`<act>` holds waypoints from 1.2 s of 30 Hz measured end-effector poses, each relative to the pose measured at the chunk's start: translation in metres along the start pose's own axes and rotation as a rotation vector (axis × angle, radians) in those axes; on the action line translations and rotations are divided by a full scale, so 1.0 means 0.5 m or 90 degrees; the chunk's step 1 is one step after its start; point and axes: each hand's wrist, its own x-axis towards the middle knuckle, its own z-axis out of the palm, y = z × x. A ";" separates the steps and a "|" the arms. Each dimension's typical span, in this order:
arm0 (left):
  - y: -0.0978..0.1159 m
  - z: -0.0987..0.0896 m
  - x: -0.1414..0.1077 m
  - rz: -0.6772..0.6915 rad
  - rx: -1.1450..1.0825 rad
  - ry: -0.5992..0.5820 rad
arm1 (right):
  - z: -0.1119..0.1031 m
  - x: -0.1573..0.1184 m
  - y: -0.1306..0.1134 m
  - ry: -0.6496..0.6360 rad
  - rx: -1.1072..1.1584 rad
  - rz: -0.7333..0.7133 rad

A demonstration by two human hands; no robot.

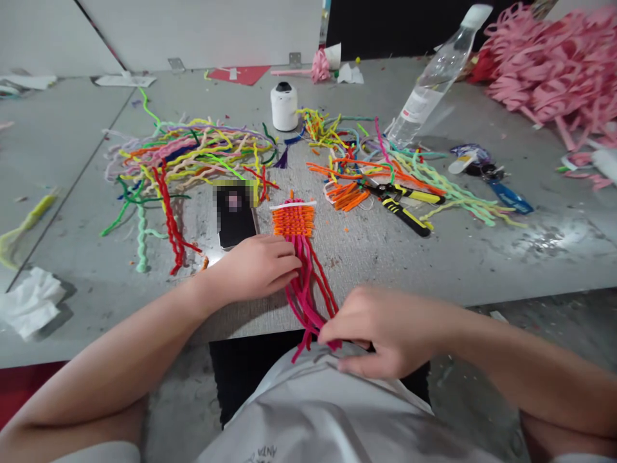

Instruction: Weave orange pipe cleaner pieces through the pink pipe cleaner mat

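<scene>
An orange and pink woven piece (pixel 294 220) lies on the table, with a white strip across its top. Long magenta strands (pixel 304 289) and a red pair hang from it toward the table's front edge. My left hand (pixel 264 265) rests at the upper strands just below the weave, its fingers bent together over their left side; whatever they pinch is hidden. Near the strands' lower ends is my right hand (pixel 371 331), slightly blurred, with thumb and forefinger apart and the fingertips touching or beside the magenta ends.
A phone (pixel 237 222) lies left of the weave. Colourful fuzzy stems (pixel 193 154) are heaped behind it. Yellow-black pliers (pixel 402 204) and orange pieces lie right. Farther back stand a white container (pixel 284 108) and a tilted bottle (pixel 429 90); pink strips (pixel 554 71) pile at right.
</scene>
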 end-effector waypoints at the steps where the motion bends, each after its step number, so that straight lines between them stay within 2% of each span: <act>1: -0.005 0.000 -0.001 0.001 0.022 -0.012 | -0.013 0.007 -0.001 -0.074 0.021 0.000; 3: -0.010 -0.003 -0.001 0.009 0.030 -0.033 | -0.038 0.025 0.002 -0.165 0.082 -0.013; 5: -0.009 -0.006 0.000 0.016 0.023 -0.043 | -0.063 0.048 0.018 -0.173 0.105 -0.030; 6: -0.006 -0.007 0.000 0.016 0.024 -0.048 | -0.075 0.061 0.032 -0.130 0.059 -0.028; 8: 0.000 -0.007 0.000 0.009 0.034 -0.059 | -0.097 0.085 0.068 0.004 -0.150 0.010; 9: 0.003 -0.007 -0.001 0.002 0.044 -0.066 | -0.104 0.096 0.090 0.030 -0.251 0.009; 11: 0.007 -0.008 -0.002 -0.001 0.063 -0.081 | -0.111 0.112 0.134 0.027 -0.379 -0.020; 14: 0.008 -0.013 -0.004 0.013 0.079 -0.091 | -0.102 0.121 0.186 0.059 -0.355 -0.120; 17: 0.008 -0.023 -0.004 0.019 0.064 -0.096 | -0.089 0.119 0.206 0.084 -0.313 -0.170; 21: 0.019 -0.030 -0.001 0.045 -0.028 -0.119 | -0.081 0.111 0.184 0.027 -0.308 -0.199; 27: 0.047 -0.029 0.000 0.103 -0.170 -0.163 | -0.055 0.083 0.107 -0.090 -0.310 -0.190; 33: 0.073 -0.035 0.014 0.154 -0.290 -0.207 | -0.028 0.069 0.062 -0.258 -0.215 -0.186; 35: 0.064 -0.046 0.017 0.122 -0.310 -0.155 | -0.026 0.071 0.068 -0.228 -0.128 -0.215; 36: 0.050 -0.053 0.015 0.071 -0.298 -0.107 | -0.027 0.072 0.076 -0.174 -0.081 -0.228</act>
